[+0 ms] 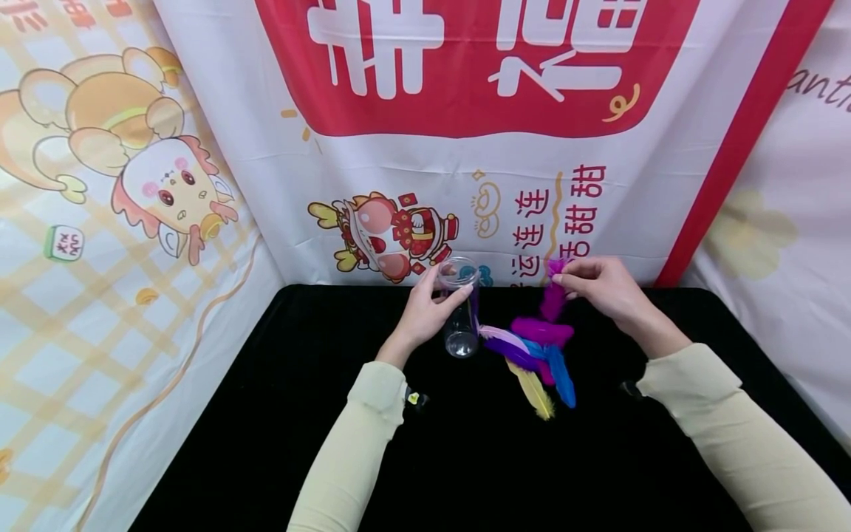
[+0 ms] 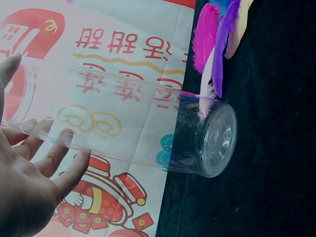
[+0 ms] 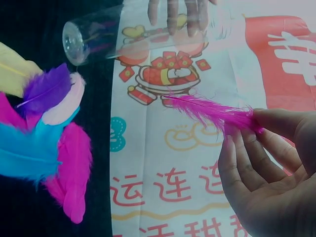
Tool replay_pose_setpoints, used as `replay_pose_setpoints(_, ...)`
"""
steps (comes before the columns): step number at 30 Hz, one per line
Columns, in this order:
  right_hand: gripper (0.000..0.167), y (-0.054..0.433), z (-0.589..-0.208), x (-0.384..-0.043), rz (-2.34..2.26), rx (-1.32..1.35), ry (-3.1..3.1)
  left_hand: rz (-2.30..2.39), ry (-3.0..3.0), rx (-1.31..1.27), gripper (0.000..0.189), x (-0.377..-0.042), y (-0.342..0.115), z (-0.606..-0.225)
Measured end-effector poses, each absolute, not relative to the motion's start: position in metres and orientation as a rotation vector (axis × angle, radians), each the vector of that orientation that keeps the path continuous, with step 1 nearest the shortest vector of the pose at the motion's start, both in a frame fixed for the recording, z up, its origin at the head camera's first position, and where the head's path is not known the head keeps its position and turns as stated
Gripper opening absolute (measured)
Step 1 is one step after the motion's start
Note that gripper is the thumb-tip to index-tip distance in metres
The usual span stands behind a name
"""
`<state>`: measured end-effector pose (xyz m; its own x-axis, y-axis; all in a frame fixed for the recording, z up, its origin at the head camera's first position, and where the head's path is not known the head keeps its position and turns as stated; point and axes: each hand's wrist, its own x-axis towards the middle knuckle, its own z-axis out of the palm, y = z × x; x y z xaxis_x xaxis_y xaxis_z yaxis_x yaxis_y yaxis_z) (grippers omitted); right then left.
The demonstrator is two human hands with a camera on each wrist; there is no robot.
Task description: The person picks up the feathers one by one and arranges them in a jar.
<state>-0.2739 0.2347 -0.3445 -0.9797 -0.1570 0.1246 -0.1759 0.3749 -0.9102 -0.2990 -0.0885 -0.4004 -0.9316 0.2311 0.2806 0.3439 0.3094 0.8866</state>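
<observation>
A clear plastic jar [image 1: 462, 325] stands upright with its open mouth on top. My left hand [image 1: 428, 307] grips it near the rim, thumb and fingers curved around its wall. Between thumb and fingertips my right hand [image 1: 606, 290] pinches a magenta feather [image 3: 212, 112], held in the air to the right of the jar. On the cloth right of the jar lies a loose pile: a purple feather [image 1: 510, 353], a blue feather [image 1: 562, 377], a yellow feather [image 1: 532, 389], a pale pink feather [image 3: 65, 101] and magenta feathers [image 3: 75, 173]. No feather shows inside the jar.
A black cloth-covered table [image 1: 505, 473] lies under everything. Behind it hangs a white and red printed curtain [image 1: 279, 185], close to the jar. Another printed curtain [image 1: 40, 355] closes the left side.
</observation>
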Motion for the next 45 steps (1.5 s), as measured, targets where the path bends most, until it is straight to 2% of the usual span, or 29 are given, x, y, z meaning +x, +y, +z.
replay_pose_setpoints(11,0.033,0.221,-0.331,-0.271,1.693,0.363,-2.575,-1.712,-2.462,-0.537,0.071,-0.299,-0.089,-0.400)
replay_pose_setpoints(22,0.030,0.208,-0.319,-0.275,1.718,0.391,-2.511,-1.714,-2.464,-0.529,0.071,-0.298,-0.089,-0.400)
replay_pose_setpoints(29,0.027,0.201,-0.314,-0.278,1.660,0.318,-2.525,-1.714,-2.480,-0.524,0.070,-0.298,-0.089,-0.399)
replay_pose_setpoints(45,0.027,0.192,-0.302,-0.284,1.646,0.381,-2.485,-1.722,-2.481,-0.513,0.069,-0.298,-0.088,-0.397)
